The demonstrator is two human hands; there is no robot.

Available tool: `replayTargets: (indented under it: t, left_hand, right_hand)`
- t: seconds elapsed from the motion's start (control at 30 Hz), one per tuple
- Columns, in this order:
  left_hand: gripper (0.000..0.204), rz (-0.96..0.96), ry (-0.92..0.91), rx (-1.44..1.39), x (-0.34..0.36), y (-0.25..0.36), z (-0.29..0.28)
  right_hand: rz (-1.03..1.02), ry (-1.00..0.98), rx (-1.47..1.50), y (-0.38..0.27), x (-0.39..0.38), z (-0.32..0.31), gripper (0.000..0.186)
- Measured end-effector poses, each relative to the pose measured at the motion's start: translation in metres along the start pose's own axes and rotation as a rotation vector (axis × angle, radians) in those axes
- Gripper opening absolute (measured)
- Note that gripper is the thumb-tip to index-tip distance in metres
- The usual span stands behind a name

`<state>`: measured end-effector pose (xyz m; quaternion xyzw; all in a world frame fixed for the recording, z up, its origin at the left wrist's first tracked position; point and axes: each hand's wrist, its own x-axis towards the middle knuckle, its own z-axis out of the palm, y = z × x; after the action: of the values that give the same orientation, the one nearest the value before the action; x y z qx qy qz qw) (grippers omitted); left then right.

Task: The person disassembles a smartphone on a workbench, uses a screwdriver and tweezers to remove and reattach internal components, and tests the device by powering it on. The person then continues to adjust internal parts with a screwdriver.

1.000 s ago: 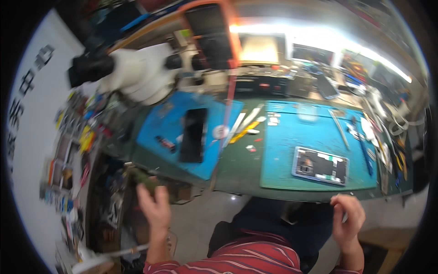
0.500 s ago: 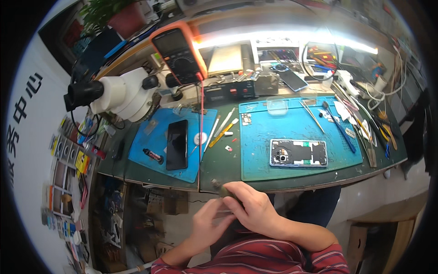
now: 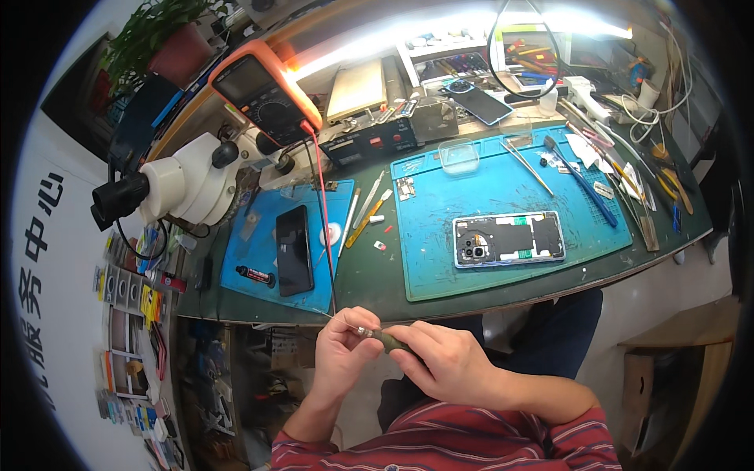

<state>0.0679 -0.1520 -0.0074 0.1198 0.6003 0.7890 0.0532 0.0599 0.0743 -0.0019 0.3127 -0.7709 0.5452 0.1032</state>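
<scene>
In front of my body, below the bench edge, both hands work on a slim tool with an olive-green handle (image 3: 388,341) and a shiny metal collar. My right hand (image 3: 452,359) is closed around the handle. The fingers of my left hand (image 3: 339,357) pinch the collar end, and a thin pale tip sticks out past them toward the bench. What kind of tool it is I cannot make out. Beyond my hands, an opened phone (image 3: 509,239) with its back cover off lies on a blue work mat (image 3: 440,282).
A dark phone (image 3: 294,251) and a small black tube (image 3: 256,275) lie on the left mat. Tweezers (image 3: 528,169) and a blue-handled brush (image 3: 581,184) rest on the right mat. An orange multimeter (image 3: 267,94) and a white microscope (image 3: 184,177) stand at the back left; a red cable (image 3: 323,204) hangs down.
My left hand has come up to the tool's collar end, and the tool's handle and thin tip now show more plainly. The whole view has tilted and shifted.
</scene>
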Motion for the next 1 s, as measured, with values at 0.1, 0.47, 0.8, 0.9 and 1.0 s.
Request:
replayTargets:
  t: [0.1, 0.47, 0.8, 0.9, 1.0]
  left_hand:
    - [0.035, -0.031, -0.003, 0.063, 0.002, 0.002, 0.003]
    - [0.091, -0.082, -0.104, 0.042, 0.017, -0.003, 0.024]
    - [0.088, -0.077, -0.211, -0.022, 0.032, -0.011, 0.052]
    - [0.089, -0.096, -0.256, -0.021, 0.037, -0.016, 0.057]
    - [0.096, -0.066, -0.396, 0.085, 0.048, -0.023, 0.059]
  right_hand:
    - [0.025, -0.02, -0.032, 0.004, -0.001, -0.003, 0.029]
    - [0.379, -0.249, 0.586, 0.012, -0.02, -0.025, 0.029]
    - [0.491, -0.227, 0.968, 0.015, -0.047, -0.054, 0.035]
    - [0.523, -0.226, 0.975, 0.017, -0.054, -0.063, 0.036]
    - [0.56, -0.164, 1.002, 0.014, -0.066, -0.078, 0.036]
